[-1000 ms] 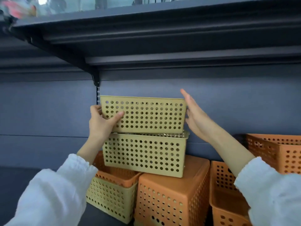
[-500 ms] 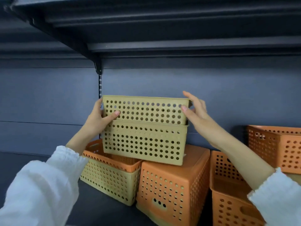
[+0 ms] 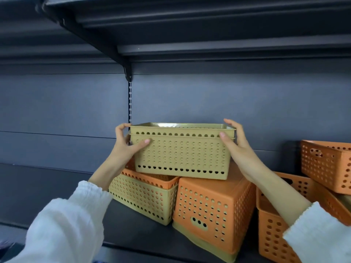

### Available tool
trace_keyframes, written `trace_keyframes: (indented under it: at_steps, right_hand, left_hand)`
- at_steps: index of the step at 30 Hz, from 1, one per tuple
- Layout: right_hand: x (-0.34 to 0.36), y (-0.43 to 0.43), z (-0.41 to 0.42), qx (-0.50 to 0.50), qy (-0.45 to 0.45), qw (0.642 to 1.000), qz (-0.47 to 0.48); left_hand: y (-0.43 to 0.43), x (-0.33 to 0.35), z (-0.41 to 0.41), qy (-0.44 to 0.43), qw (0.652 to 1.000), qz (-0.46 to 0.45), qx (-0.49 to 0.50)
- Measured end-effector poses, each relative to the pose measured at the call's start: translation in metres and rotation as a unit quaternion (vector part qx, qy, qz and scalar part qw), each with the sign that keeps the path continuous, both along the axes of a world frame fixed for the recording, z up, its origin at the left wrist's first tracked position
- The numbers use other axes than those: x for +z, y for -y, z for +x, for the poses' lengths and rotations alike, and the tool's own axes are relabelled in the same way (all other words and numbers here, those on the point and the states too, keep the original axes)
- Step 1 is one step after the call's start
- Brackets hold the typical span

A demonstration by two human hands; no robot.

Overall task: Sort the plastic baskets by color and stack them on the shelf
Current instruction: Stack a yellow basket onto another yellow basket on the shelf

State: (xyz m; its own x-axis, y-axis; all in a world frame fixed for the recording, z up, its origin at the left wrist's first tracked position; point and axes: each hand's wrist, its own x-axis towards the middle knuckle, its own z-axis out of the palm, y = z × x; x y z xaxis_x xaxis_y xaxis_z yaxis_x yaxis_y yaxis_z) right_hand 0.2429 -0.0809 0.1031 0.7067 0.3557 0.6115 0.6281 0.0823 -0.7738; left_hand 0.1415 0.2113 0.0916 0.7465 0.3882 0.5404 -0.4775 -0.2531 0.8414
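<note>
Nested yellow baskets (image 3: 181,152), centre frame, gripped at both ends: left hand (image 3: 126,147) and right hand (image 3: 237,149) each press a thumb on the front wall, fingers curled over the rim, likely keeping the pair level above the upturned orange basket (image 3: 212,205).

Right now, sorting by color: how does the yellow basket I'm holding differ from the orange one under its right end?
The yellow basket is pale yellow, the orange basket orange. The yellow basket sits upright, opening up; the orange basket lies upside down. The left hand and right hand grip the yellow basket; nothing holds the orange basket. Both have perforated walls.
</note>
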Motion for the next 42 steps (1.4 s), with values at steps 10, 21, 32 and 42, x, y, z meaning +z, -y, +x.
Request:
trace_keyframes:
  at_steps: [10,21,32,42]
  right_hand:
    - [0.005,-0.009,-0.008,0.062,-0.039,0.997,-0.022]
    - [0.002,-0.070,-0.038,0.114,-0.048,0.992,-0.031]
    - [0.004,-0.189,-0.093,0.103,-0.042,0.993,-0.050]
    - [-0.017,-0.334,-0.108,0.095,-0.062,0.986,-0.123]
  left_hand:
    - [0.006,0.006,-0.040,0.058,0.996,0.050,0.046]
    - [-0.002,0.007,-0.115,0.126,0.969,0.079,0.197]
    - [-0.096,-0.007,-0.186,0.165,0.946,0.107,0.257]
    - [-0.228,-0.047,-0.206,0.138,0.934,0.093,0.315]
